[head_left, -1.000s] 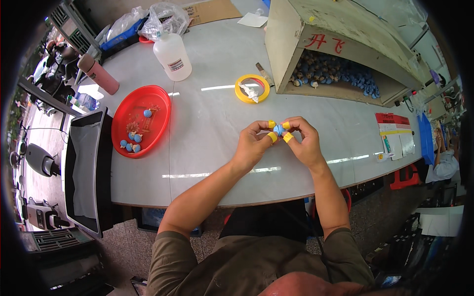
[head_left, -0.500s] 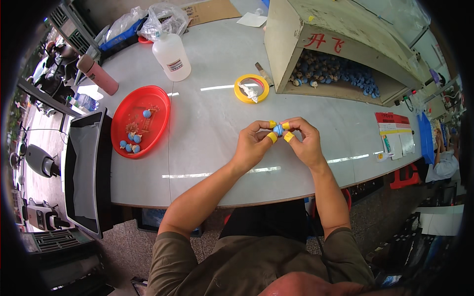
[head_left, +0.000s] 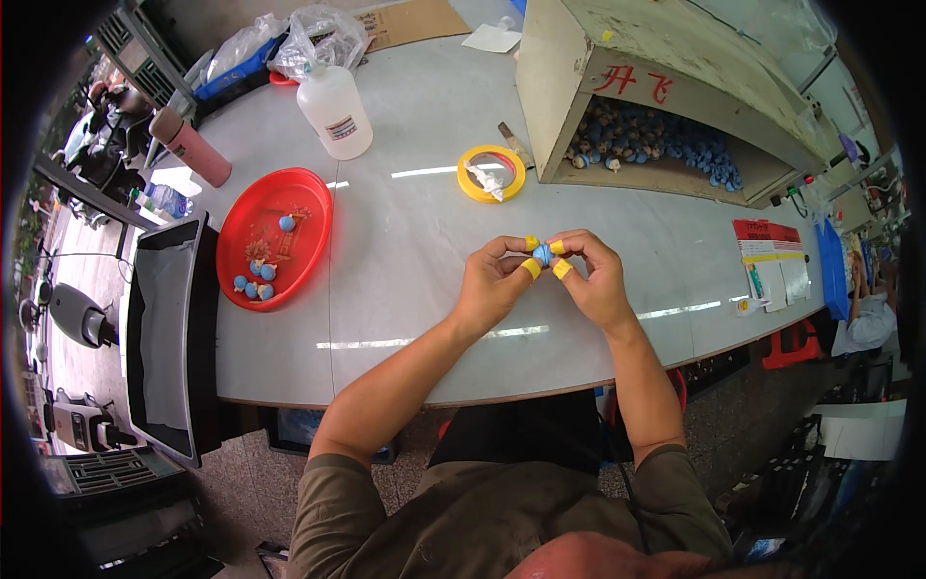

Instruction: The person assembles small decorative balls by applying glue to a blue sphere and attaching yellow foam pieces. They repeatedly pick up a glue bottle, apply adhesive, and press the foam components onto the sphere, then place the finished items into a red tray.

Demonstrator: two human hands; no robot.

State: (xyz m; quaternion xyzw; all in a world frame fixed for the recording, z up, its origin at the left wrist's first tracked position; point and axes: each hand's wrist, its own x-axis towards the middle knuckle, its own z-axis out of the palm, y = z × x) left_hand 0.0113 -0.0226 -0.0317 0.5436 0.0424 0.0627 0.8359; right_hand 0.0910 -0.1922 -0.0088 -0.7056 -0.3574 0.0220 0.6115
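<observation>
Both hands [head_left: 545, 275] pinch a round blue piece [head_left: 542, 254].

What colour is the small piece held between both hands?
Blue: the small piece sits between the left hand and right hand, clearest in the head view.

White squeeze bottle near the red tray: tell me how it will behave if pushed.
The white squeeze bottle stands tall and upright, so a high push probably tips it. Its plastic walls likely flex when squeezed. How full it is cannot be told, so its weight is uncertain.
</observation>
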